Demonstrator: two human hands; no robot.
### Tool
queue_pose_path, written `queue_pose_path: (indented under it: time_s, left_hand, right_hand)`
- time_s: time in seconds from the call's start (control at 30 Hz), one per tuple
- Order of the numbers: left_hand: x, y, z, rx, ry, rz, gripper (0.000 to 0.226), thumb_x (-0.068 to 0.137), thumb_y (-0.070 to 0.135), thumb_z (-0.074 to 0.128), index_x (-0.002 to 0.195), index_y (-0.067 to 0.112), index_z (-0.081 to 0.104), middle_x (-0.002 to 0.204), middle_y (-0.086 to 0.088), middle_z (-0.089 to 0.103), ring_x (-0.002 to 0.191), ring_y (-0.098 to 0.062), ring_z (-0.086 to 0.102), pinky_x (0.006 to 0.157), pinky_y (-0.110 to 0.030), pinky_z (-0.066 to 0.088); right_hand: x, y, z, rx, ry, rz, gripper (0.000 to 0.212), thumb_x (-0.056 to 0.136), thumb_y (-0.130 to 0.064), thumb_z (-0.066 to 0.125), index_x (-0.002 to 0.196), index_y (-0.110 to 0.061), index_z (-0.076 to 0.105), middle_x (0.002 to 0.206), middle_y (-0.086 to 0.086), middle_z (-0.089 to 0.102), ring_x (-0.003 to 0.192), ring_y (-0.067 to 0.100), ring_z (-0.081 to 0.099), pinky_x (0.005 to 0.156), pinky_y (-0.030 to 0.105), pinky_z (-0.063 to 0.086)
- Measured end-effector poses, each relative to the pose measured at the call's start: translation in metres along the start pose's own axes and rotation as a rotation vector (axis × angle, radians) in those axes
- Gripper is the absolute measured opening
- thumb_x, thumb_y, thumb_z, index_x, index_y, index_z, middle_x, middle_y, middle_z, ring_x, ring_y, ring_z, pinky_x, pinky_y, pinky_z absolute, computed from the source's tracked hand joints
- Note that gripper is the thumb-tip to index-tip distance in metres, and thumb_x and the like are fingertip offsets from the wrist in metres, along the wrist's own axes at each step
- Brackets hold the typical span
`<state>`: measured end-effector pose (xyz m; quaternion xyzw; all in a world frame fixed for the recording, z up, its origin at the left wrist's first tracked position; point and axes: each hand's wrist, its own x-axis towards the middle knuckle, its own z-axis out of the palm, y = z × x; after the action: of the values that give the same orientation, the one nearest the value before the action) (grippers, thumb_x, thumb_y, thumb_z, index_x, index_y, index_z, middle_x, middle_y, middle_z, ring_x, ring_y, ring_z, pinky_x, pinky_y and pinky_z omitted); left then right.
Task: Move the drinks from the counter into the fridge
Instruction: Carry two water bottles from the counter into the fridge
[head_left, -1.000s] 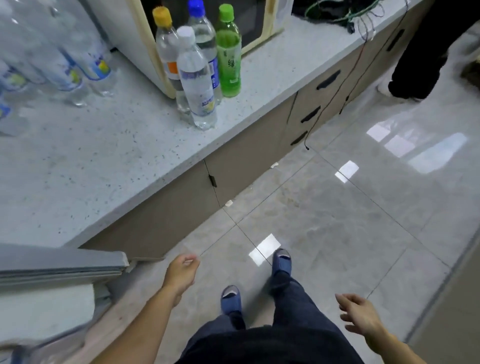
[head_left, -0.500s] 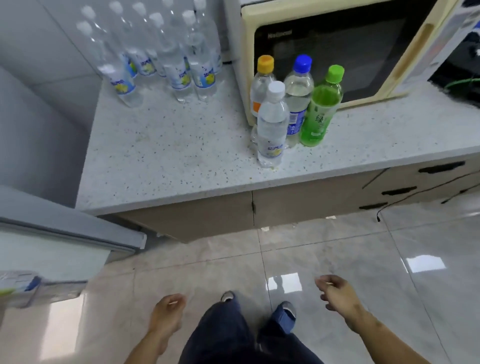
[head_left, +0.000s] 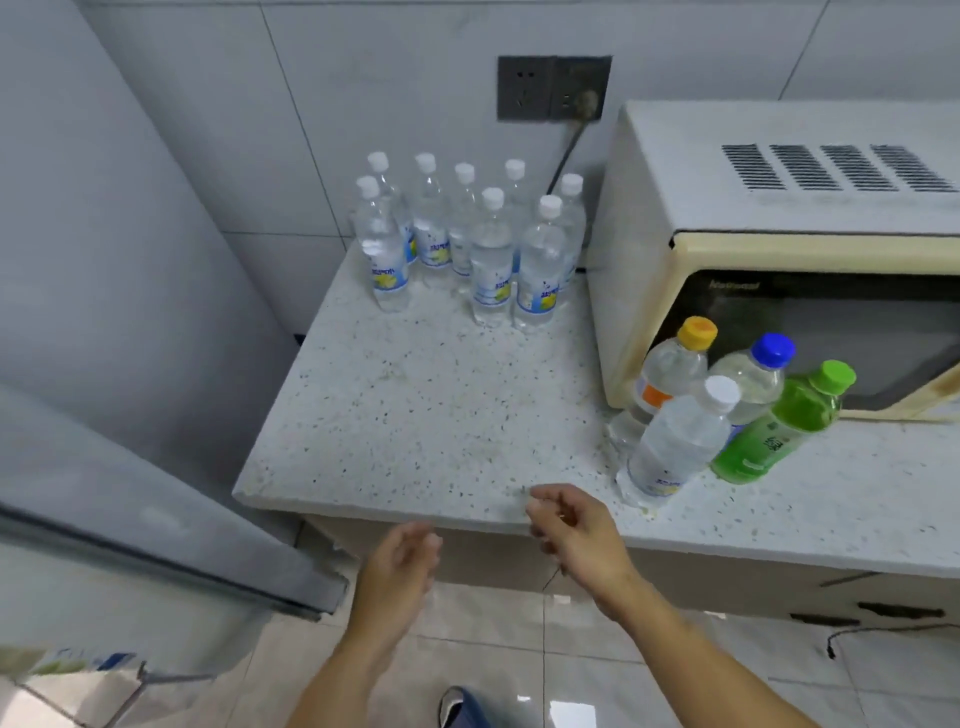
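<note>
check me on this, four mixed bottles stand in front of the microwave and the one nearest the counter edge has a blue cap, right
Not quite. In the head view the bottle nearest the counter edge has a white cap; the blue-capped bottle stands behind it. Four bottles do stand before the microwave.

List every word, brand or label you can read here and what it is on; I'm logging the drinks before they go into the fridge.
"National", faint: on the microwave door frame.
Green bottle: printed characters, too blurred to read.
White-capped bottles at the back: blue and yellow labels, too small to read.
Orange-capped bottle, blue-capped bottle, and front white-capped bottle: labels unreadable.
</note>
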<state>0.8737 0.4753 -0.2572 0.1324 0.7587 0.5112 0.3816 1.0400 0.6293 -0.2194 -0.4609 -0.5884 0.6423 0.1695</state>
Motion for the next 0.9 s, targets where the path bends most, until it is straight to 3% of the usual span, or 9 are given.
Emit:
queue_pose_path:
  time_s: [0.13,0.3,0.43,0.53,0.6,0.67,0.77,0.83,0.9]
  left_hand:
    - [0.025,0.058,0.000,-0.097,0.036,0.148,0.014,0.093,0.031,0.063,0.105,0.038,0.065,0.103,0.011,0.072,0.091,-0.001,0.069,0.071,-0.022,0.058]
    - [0.053,0.127,0.008,-0.186,0.169,0.256,0.016,0.094,0.026,0.061,0.101,0.041,0.062,0.106,0.009,0.068,0.091,-0.007,0.068,0.063,-0.014,0.055]
    - [0.087,0.183,0.034,-0.192,0.252,0.301,0.016,0.093,0.031,0.061,0.105,0.041,0.060,0.112,0.011,0.064,0.094,-0.005,0.064,0.066,-0.018,0.056]
    - [0.119,0.230,0.062,-0.134,0.268,0.330,0.025,0.091,0.034,0.062,0.115,0.041,0.057,0.118,0.014,0.060,0.087,0.006,0.058,0.072,-0.022,0.053]
    - [0.141,0.258,0.081,0.008,0.243,0.407,0.038,0.091,0.035,0.063,0.128,0.034,0.053,0.128,0.010,0.055,0.092,0.002,0.059,0.076,-0.021,0.048]
    - [0.160,0.279,0.098,0.239,0.233,0.529,0.048,0.091,0.031,0.064,0.136,0.028,0.047,0.138,0.002,0.046,0.111,-0.014,0.057,0.088,-0.028,0.047]
    - [0.187,0.304,0.114,0.560,0.268,0.714,0.055,0.091,0.021,0.063,0.142,0.022,0.041,0.145,-0.005,0.037,0.129,-0.025,0.042,0.100,-0.035,0.041]
    - [0.204,0.319,0.116,0.762,0.273,0.757,0.058,0.094,0.015,0.060,0.147,0.020,0.035,0.153,-0.007,0.030,0.135,-0.030,0.035,0.105,-0.040,0.039]
    - [0.217,0.327,0.115,0.949,0.210,0.742,0.061,0.097,0.012,0.055,0.151,0.020,0.028,0.159,-0.005,0.022,0.139,-0.032,0.029,0.107,-0.043,0.039]
  right_hand:
    - [0.051,-0.066,0.024,0.024,0.040,-0.138,0.020,0.092,-0.028,0.067,0.111,-0.024,0.067,0.093,0.004,0.070,0.076,0.014,0.068,0.070,0.029,0.058]
    - [0.122,-0.141,0.033,0.121,0.262,-0.275,0.017,0.089,-0.031,0.066,0.105,-0.032,0.062,0.100,-0.008,0.065,0.084,0.008,0.065,0.079,0.032,0.057]
    - [0.173,-0.194,0.013,0.153,0.496,-0.376,0.021,0.092,-0.026,0.063,0.111,-0.029,0.057,0.111,-0.005,0.059,0.075,-0.015,0.056,0.073,0.016,0.044]
    - [0.204,-0.218,-0.005,0.009,0.573,-0.376,0.026,0.093,-0.027,0.061,0.119,-0.027,0.056,0.129,0.003,0.052,0.099,0.007,0.059,0.085,0.025,0.046]
    - [0.220,-0.228,-0.015,-0.137,0.568,-0.383,0.035,0.094,-0.025,0.060,0.129,-0.022,0.056,0.136,0.005,0.050,0.118,0.020,0.055,0.090,0.024,0.039]
    - [0.231,-0.236,-0.021,-0.247,0.527,-0.402,0.036,0.096,-0.019,0.058,0.132,-0.017,0.056,0.135,0.004,0.052,0.124,0.023,0.052,0.089,0.022,0.035]
    - [0.238,-0.243,-0.023,-0.374,0.418,-0.463,0.029,0.093,-0.005,0.054,0.120,-0.014,0.061,0.114,-0.001,0.056,0.112,0.027,0.058,0.084,0.026,0.041]
    - [0.240,-0.242,-0.026,-0.467,0.324,-0.476,0.031,0.090,-0.003,0.052,0.115,-0.016,0.063,0.114,0.001,0.061,0.106,0.028,0.061,0.088,0.034,0.051]
    - [0.240,-0.240,-0.029,-0.528,0.332,-0.451,0.033,0.091,-0.008,0.053,0.118,-0.023,0.065,0.116,0.004,0.066,0.104,0.027,0.063,0.086,0.037,0.053]
